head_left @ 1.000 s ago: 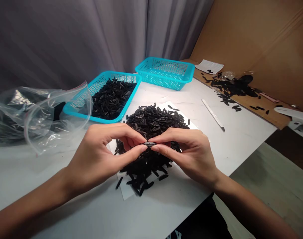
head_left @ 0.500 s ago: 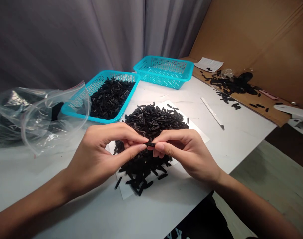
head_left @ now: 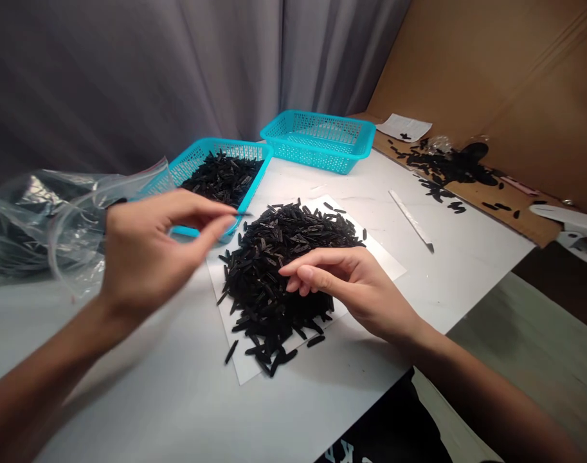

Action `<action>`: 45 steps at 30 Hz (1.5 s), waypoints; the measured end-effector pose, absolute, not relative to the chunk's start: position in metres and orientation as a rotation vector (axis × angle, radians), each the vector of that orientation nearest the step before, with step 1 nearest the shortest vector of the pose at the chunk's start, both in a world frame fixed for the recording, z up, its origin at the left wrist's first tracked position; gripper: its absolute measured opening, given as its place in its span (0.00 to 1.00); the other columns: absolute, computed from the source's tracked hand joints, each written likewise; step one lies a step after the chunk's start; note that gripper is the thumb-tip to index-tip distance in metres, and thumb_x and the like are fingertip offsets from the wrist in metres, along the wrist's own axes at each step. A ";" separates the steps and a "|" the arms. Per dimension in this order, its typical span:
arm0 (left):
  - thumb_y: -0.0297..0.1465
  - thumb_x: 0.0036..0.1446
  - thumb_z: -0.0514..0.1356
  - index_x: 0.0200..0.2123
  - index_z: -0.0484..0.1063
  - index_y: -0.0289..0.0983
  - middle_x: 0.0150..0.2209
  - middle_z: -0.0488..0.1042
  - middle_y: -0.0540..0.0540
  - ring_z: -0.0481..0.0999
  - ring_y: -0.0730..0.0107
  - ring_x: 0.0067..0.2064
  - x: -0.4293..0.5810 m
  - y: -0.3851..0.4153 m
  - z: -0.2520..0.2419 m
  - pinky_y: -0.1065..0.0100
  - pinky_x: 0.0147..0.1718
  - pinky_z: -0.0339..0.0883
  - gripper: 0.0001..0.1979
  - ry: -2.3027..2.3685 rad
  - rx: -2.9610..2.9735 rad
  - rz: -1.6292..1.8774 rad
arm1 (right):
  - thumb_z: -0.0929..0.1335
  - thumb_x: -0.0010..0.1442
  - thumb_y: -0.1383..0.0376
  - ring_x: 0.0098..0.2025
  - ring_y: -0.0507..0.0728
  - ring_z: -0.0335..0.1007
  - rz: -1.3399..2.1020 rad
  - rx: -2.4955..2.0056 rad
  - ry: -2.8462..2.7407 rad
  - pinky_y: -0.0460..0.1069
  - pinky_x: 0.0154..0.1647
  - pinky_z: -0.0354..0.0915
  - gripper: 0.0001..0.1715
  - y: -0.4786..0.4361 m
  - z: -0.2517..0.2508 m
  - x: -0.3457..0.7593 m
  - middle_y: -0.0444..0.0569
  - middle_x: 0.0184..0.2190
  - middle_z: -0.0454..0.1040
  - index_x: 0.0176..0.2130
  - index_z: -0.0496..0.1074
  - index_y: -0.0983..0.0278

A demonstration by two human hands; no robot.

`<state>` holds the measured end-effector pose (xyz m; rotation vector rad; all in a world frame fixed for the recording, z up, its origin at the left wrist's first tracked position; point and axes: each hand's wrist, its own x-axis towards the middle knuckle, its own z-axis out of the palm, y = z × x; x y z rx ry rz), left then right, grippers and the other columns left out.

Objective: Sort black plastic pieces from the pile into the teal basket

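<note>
Left hand is hovering just in front of the near rim of a turquoise perforated plastic basket, and we are reading its thumb and forefinger as nearly pinched. A thin black sliver is showing just past the fingertips, but the hand is blurred, so we cannot tell whether it is being gripped. Right hand is lying open and relaxed, holding nothing we can see, its curled fingertips touching a loose heap of slender matte-black pieces. The heap is sitting on a white paper sheet, with a few strays near its lower edge.

Further out, we are noting black pieces filling the turquoise basket, a second turquoise perforated basket beyond it, a crumpled clear plastic zip bag at far left, and a slim white strip with a dark tip on the white table. A brown board is carrying scattered black pieces.

We are judging two risks: pressure from the right hand could slide pieces off the sheet, and a loose pinch could let the sliver drop among the basket's lookalike pieces.
</note>
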<state>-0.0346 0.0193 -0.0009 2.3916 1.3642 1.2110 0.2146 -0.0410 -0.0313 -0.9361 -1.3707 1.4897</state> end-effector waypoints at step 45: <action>0.31 0.58 0.72 0.35 0.82 0.47 0.32 0.84 0.54 0.83 0.68 0.32 -0.005 -0.026 -0.007 0.67 0.33 0.78 0.04 0.940 2.286 1.150 | 0.79 0.59 0.62 0.30 0.48 0.68 1.724 -0.802 -1.116 0.44 0.32 0.63 0.09 -0.042 -0.033 0.214 0.43 0.28 0.76 0.34 0.80 0.65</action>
